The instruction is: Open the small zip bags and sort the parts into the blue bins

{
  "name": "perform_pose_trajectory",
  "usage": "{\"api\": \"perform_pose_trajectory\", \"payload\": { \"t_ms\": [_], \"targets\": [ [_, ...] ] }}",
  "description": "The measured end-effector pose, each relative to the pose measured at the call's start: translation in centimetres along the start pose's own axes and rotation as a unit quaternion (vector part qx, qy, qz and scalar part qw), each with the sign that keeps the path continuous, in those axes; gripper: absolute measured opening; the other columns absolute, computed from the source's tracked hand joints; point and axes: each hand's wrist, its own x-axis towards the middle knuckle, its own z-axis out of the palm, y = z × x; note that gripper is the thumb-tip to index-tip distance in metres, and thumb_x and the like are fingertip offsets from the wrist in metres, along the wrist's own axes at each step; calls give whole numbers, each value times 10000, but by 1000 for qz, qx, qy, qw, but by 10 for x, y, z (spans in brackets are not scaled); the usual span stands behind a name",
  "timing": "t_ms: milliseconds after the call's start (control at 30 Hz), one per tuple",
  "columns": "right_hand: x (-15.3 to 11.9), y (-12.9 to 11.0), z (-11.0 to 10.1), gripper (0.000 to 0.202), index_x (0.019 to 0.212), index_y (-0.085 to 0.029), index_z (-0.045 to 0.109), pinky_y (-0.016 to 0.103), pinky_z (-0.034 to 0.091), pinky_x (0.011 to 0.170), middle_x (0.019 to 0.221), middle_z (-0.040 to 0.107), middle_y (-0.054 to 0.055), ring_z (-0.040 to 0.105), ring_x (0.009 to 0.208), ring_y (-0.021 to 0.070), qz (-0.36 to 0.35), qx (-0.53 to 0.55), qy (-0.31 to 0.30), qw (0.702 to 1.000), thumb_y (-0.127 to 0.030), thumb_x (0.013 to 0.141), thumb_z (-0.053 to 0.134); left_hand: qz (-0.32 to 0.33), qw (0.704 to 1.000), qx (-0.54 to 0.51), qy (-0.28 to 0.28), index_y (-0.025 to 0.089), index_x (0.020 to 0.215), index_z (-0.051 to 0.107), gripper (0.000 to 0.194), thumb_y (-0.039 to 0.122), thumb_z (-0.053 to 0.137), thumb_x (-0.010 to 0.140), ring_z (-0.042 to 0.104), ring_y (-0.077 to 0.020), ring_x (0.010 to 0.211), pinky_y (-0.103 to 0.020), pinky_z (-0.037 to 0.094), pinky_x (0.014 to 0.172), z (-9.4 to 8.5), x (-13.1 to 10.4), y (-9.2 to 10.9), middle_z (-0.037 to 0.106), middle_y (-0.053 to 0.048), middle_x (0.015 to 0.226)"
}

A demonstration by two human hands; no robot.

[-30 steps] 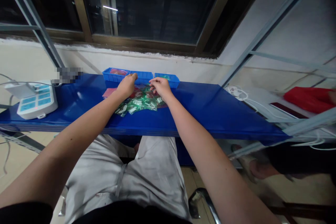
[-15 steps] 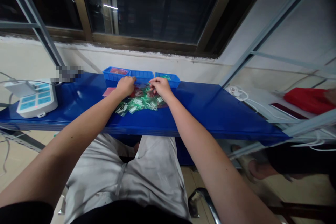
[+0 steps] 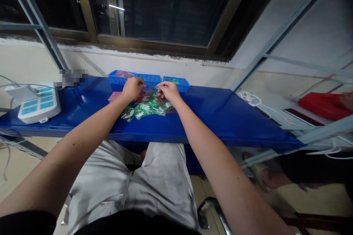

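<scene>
A heap of small green and red packets (image 3: 146,107) lies on the blue table (image 3: 215,117), in front of three blue bins (image 3: 150,78). My left hand (image 3: 133,88) hovers over the heap's far left side with fingers curled, the tips close to the middle bin's front edge. My right hand (image 3: 168,91) rests on the heap's far right side, its fingers pinched together at the packets. Whether either hand holds a packet is too small to see. A pink packet (image 3: 114,96) lies flat just left of the heap.
A white power strip (image 3: 38,104) with cables sits at the table's left end. White cables (image 3: 249,97) and a red object (image 3: 322,104) lie on a shelf to the right. Another person's foot (image 3: 264,176) shows below. Metal rack bars frame both sides.
My left hand drew back from the middle bin to the heap, then shifted forward again toward the bin's edge. My right hand stayed on the heap.
</scene>
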Motion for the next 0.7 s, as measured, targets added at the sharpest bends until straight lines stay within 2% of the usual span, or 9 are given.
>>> {"api": "perform_pose_trajectory", "payload": {
  "t_ms": [67, 133, 267, 367, 467, 567, 700],
  "targets": [
    [1, 1, 0, 65, 781, -164, 664, 169, 379, 375, 594, 609, -16, 573, 476, 94, -3, -4, 1, 1000, -149, 821, 616, -9, 998, -54, 43, 151, 811, 688, 124, 245, 608, 817, 632, -203, 765, -330, 500, 774, -1, 1, 4, 708, -80, 785],
    [1, 1, 0, 47, 809, -161, 672, 168, 374, 391, 643, 638, -6, 580, 499, 93, -11, -8, -4, 1000, -166, 820, 626, -29, 992, -110, 57, 148, 844, 660, 149, 280, 591, 849, 620, -182, 694, -308, 505, 701, -1, 1, 9, 681, -59, 725],
    [0, 3, 0, 108, 849, -169, 699, 171, 400, 465, 743, 685, 11, 593, 575, 94, -44, -19, -51, 998, -268, 810, 679, -56, 985, -164, 23, 157, 874, 615, 150, 307, 600, 869, 600, -159, 607, -280, 495, 602, 4, -2, 19, 649, -40, 686],
    [1, 5, 0, 119, 775, -172, 694, 188, 417, 496, 693, 667, 3, 584, 583, 106, -67, -27, -67, 995, -287, 803, 676, -59, 982, -178, -4, 176, 910, 592, 152, 327, 591, 896, 625, -160, 623, -278, 499, 602, 8, -8, 26, 666, -41, 713],
    [3, 6, -1, 98, 724, -170, 673, 194, 409, 495, 623, 632, -15, 561, 531, 101, -71, -33, -29, 997, -234, 796, 658, -62, 977, -203, -35, 183, 948, 576, 172, 353, 563, 927, 646, -166, 605, -282, 500, 584, 9, -12, 33, 671, -41, 706],
    [4, 4, -2, 87, 739, -169, 669, 189, 393, 472, 592, 611, -26, 537, 486, 90, -54, -21, 21, 998, -217, 805, 638, -72, 969, -226, -68, 181, 992, 572, 144, 312, 544, 937, 641, -165, 557, -282, 497, 549, 9, -14, 37, 667, -36, 683],
    [2, -2, -1, 81, 733, -166, 659, 185, 394, 458, 576, 595, -30, 526, 471, 85, -30, -4, 44, 999, -209, 799, 642, -85, 966, -228, -88, 167, 985, 595, 128, 259, 547, 911, 609, -144, 513, -266, 492, 520, 8, -13, 37, 682, -40, 698]
  ]
}}
